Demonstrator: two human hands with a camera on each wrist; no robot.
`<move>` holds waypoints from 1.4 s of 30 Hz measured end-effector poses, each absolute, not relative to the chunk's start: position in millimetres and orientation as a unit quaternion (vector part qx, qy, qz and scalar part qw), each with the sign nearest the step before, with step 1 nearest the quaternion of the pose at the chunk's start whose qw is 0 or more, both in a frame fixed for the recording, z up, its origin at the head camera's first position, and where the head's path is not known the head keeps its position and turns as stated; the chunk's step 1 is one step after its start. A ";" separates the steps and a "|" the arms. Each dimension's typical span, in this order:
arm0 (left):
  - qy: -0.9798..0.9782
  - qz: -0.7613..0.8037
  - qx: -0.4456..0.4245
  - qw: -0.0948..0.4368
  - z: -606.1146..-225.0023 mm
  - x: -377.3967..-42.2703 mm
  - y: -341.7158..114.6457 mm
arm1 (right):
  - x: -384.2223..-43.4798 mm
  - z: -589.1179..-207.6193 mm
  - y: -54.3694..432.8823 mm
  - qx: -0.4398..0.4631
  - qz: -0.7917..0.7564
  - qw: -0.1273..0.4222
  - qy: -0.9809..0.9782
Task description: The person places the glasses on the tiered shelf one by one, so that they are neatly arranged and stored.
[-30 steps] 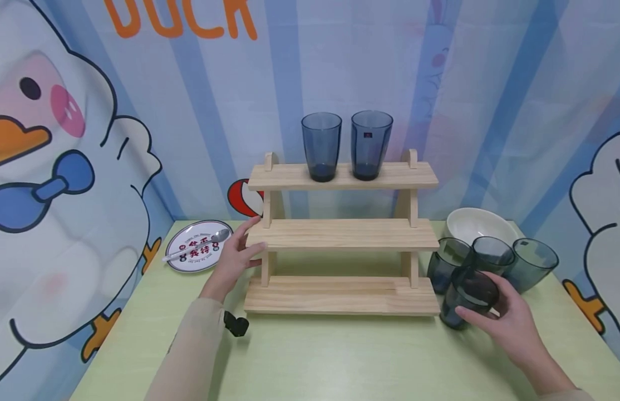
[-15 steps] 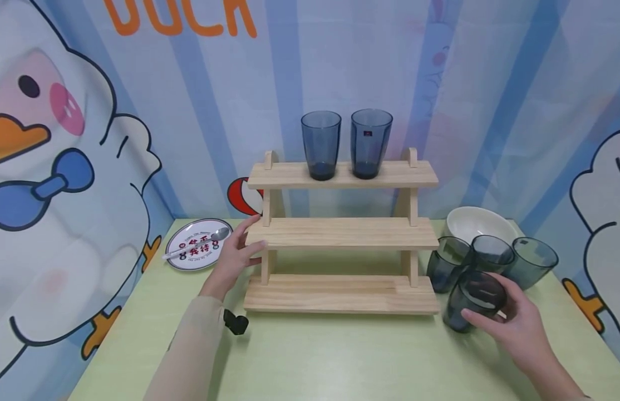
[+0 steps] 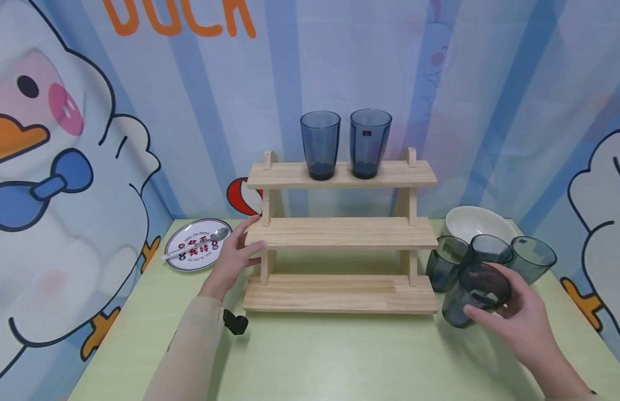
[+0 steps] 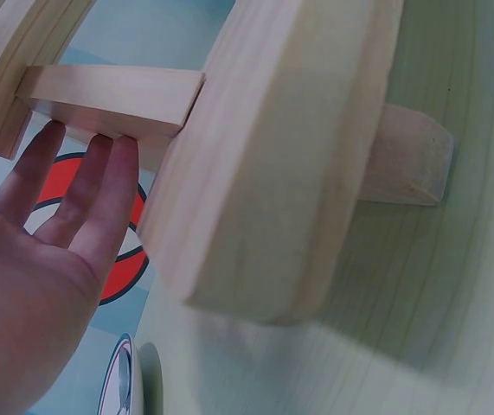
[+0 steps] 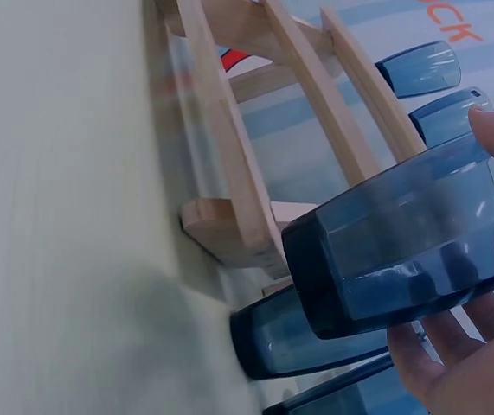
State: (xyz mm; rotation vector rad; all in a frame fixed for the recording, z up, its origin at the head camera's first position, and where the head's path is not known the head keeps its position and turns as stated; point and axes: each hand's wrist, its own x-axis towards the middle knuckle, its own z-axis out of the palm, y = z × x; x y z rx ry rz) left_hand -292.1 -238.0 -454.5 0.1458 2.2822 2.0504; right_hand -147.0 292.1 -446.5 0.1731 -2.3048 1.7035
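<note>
My right hand (image 3: pixel 522 320) grips a dark blue-grey drinking glass (image 3: pixel 475 295) around its side, thumb on the near face. In the right wrist view the glass (image 5: pixel 402 242) has its thick base toward the table, and the fingers wrap beneath it. The left hand (image 3: pixel 233 259) holds the left end of a three-tier wooden display stand (image 3: pixel 340 234) at its middle shelf, thumb at the front edge. Its fingertips press the upright in the left wrist view. Two matching glasses, one left (image 3: pixel 321 145) and one right (image 3: pixel 370 143), stand on the top shelf.
Right of the stand are three more glasses, one nearest the stand (image 3: pixel 440 270), one behind the held glass (image 3: pixel 490 250), and a leaning one (image 3: pixel 532 259). A white bowl (image 3: pixel 477 217) sits behind them. At left lies a patterned plate (image 3: pixel 187 264) with a spoon (image 3: pixel 220 234).
The glass in my right hand has shifted slightly right and tilted, so more of its inside shows. My left hand has stayed in place on the stand.
</note>
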 end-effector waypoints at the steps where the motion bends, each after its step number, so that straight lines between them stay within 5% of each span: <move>1: 0.743 0.667 0.047 0.036 -454.7 -292.2 -238.1 | -147.4 -444.9 291.3 0.065 0.597 0.135 -0.788; 42: 0.743 0.667 0.046 0.032 -455.1 -293.7 -238.5 | -212.9 -372.2 198.4 0.150 0.642 0.139 -0.739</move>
